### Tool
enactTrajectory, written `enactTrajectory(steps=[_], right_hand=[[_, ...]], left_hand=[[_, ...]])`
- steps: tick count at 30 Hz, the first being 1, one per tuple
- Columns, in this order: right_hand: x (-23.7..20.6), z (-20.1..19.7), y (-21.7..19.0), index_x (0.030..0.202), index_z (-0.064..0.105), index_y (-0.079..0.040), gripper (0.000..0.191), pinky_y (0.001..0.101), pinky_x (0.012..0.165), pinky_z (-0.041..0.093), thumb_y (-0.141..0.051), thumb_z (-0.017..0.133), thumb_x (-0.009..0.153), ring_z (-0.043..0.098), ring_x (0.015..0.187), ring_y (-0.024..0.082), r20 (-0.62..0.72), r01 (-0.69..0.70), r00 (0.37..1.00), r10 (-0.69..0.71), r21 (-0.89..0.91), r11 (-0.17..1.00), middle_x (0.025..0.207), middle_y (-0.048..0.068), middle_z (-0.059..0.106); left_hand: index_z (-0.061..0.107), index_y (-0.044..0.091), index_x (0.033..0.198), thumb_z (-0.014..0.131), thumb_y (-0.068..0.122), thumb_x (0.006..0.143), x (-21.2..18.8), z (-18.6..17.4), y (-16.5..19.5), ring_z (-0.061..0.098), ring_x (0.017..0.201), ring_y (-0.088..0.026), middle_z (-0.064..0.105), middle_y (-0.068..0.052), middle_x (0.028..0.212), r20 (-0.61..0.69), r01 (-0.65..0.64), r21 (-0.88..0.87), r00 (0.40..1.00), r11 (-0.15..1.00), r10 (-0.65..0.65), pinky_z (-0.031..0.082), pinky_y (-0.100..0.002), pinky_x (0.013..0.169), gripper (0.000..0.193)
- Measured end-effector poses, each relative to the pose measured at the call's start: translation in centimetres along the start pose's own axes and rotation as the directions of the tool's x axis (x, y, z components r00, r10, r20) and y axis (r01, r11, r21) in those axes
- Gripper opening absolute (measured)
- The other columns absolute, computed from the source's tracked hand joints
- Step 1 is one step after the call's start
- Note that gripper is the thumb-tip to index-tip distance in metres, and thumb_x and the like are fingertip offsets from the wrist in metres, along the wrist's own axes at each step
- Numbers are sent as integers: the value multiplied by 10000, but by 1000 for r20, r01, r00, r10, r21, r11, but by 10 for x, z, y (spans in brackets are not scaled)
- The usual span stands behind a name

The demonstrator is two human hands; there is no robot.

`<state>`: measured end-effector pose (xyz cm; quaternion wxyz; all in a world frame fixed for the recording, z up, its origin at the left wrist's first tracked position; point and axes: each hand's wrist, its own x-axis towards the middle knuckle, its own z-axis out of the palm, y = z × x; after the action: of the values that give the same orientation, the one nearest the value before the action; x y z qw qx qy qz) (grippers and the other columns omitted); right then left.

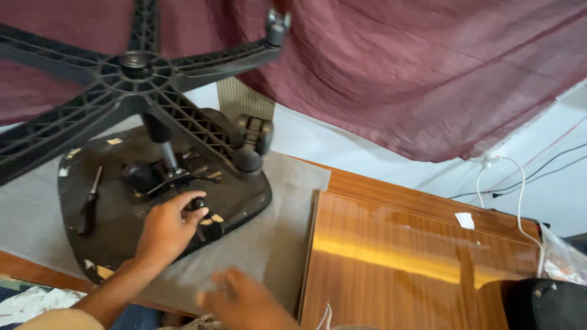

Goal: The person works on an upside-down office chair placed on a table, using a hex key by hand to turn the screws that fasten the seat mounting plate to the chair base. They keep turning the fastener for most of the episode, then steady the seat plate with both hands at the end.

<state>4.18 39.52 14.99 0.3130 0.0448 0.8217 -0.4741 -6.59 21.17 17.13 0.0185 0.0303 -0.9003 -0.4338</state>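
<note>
An office chair lies upside down, its black seat underside (116,229) resting on a grey mat (284,226). The five-armed base (136,64) points up toward me, with a caster (254,137) on one arm. My left hand (165,229) grips a small black knob (197,203) near the seat's mechanism. My right hand (241,299) hovers blurred above the mat's near edge, apart from the chair; I cannot tell if it holds anything. A black-handled screwdriver (90,205) lies on the seat underside at the left.
A glossy wooden panel (397,256) lies to the right of the mat. A maroon cloth (397,73) hangs across the back. White cable (520,195), a clear plastic bag (562,260) and a black bag (544,302) sit at the far right.
</note>
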Motion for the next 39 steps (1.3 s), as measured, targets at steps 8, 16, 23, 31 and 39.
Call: enactTrajectory(steps=[8,16,23,31,39], right_hand=[[-59,-40,101,1285,620,-86,541,356,921,523,-453,751,909,684,1086,248,-172,-262,948,268,54,964,1135,146,707],[-127,-166,220,1252,628,-82,493,352,881,529,-423,744,914,679,1035,238,-554,-519,702,448,34,854,1092,136,699],[-207,-269,290,1222,635,-79,451,348,846,534,-397,737,919,674,991,229,-779,-709,292,556,214,672,1055,126,692],[-309,-261,367,1189,643,-75,404,344,807,540,-368,730,925,668,940,219,-772,-686,-43,634,484,544,1012,115,684],[-306,-250,384,1156,652,-71,357,340,767,546,-338,723,930,662,889,210,-743,-625,-94,663,562,542,969,105,675]], left_hand=[[732,230,1276,755,350,886,0,5,8,685,615,-318,701,-185,733,-38,-7,250,999,968,17,530,-432,630,409],[715,216,1325,754,341,899,-4,13,-4,745,751,-261,769,-150,944,-59,30,232,998,972,-17,565,-390,715,446],[717,215,1341,773,311,898,-3,4,-8,748,887,-231,780,-156,1073,-11,8,278,1000,960,-5,556,-360,810,457],[687,32,1333,739,190,959,13,6,-40,676,1042,-125,755,-120,1155,64,-170,32,984,985,168,500,-267,898,410],[679,23,1352,711,116,965,29,-6,-66,659,996,-126,743,-84,1154,115,-57,-55,991,997,64,505,-268,869,399]])
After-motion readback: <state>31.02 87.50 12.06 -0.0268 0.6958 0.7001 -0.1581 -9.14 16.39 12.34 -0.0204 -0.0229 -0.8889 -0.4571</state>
